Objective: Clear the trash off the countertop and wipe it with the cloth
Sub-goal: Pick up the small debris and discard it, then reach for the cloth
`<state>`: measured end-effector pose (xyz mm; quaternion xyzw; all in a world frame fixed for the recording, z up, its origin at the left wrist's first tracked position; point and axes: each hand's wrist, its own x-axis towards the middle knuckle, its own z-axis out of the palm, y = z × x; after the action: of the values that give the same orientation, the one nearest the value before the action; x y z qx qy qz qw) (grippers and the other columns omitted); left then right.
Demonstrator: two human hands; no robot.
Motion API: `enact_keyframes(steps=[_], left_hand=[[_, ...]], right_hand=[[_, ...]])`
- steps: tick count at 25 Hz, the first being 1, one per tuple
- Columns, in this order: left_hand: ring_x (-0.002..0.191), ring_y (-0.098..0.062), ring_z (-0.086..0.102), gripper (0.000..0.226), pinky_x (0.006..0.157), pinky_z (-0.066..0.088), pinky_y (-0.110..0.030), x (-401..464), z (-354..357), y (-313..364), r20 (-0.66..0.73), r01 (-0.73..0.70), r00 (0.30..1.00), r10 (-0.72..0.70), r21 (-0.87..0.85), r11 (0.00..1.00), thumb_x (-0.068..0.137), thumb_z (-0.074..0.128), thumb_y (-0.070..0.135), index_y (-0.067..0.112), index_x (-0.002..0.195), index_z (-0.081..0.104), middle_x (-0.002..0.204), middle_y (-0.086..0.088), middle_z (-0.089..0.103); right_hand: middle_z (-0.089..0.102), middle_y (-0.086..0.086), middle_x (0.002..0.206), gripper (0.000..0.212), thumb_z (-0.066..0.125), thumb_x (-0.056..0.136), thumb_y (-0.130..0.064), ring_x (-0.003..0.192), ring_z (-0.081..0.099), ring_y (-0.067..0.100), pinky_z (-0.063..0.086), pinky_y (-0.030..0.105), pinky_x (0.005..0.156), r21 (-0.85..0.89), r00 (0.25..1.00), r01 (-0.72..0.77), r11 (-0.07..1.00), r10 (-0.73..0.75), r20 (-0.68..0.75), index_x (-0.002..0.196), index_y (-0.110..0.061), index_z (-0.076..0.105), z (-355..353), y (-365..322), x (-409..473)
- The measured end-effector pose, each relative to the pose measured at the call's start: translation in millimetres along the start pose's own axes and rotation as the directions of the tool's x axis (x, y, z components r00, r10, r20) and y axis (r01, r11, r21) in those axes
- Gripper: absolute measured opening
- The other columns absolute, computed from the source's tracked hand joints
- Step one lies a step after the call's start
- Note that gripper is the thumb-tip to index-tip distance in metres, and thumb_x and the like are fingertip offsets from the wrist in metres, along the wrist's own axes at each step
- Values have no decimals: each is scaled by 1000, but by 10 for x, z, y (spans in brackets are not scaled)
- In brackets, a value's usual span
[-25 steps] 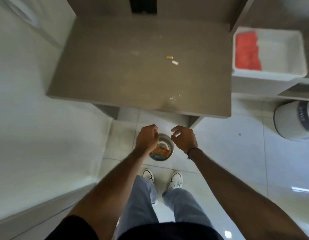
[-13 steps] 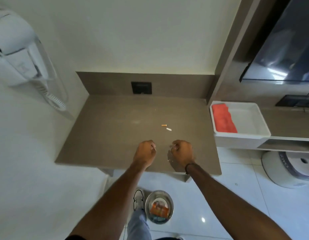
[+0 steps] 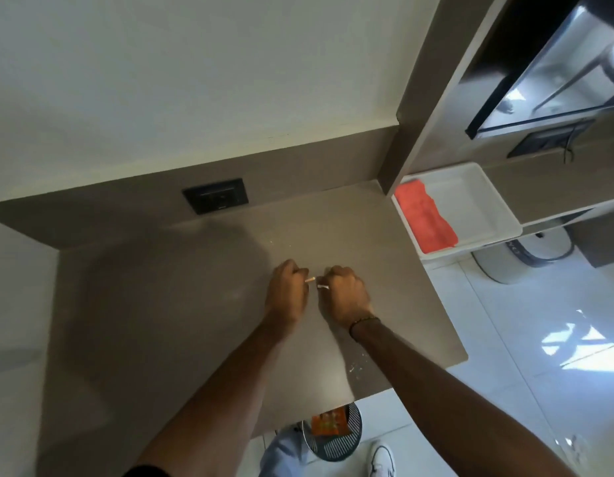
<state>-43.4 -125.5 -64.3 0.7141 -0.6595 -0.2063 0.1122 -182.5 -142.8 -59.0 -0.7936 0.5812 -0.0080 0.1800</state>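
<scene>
Pinching butts: tan butt (image 3: 310, 279) diagonal, white butt (image 3: 322, 287) near-horizontal.

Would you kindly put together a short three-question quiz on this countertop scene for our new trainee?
1. True or false: the red cloth lies in the white tray.
2. What does the left hand pinch? A) a small butt-like scrap B) a sponge C) a cup
3. Fill in: the metal bin stands on the floor, partly under the ____ edge.

Key: 1 true. 2 A; the right hand pinches a white scrap. 3 countertop.
</scene>
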Motion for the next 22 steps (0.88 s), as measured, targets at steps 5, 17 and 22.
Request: enact_keyframes(steps=[5, 17, 22], left_hand=[[89, -37, 67, 17, 83, 54, -44, 24, -12, -26, 4, 9, 1000, -8, -265, 964, 86, 60, -2, -1, 91, 77, 96, -23, 69], [71, 9, 70, 10, 72, 54, -6, -1888, 443, 386, -16, 152, 980, -196, -572, 806, 82, 80, 6, 11, 90, 81, 79, 14, 75], [68, 9, 68, 10, 69, 50, -1, -2795, 846, 725, -4, 227, 965, -263, -488, 843, 80, 81, 11, 14, 89, 82, 84, 5, 79]], right_hand=[[73, 11, 102, 21, 57, 86, -12, 95, 68, 32, 56, 35, 81, 228, 991, -130, 965, 129, 21, 97, -12, 76, 8, 32, -1], [73, 2, 73, 9, 77, 80, -4, 64, 58, 1, 47, 10, 60, 661, 971, -34, 750, -131, 198, 87, -5, 81, 22, 431, -1499], [81, 4, 86, 15, 76, 78, -2, 75, 71, 9, 55, 18, 71, 570, 925, 141, 809, -313, 216, 88, -10, 83, 201, 700, -2315]])
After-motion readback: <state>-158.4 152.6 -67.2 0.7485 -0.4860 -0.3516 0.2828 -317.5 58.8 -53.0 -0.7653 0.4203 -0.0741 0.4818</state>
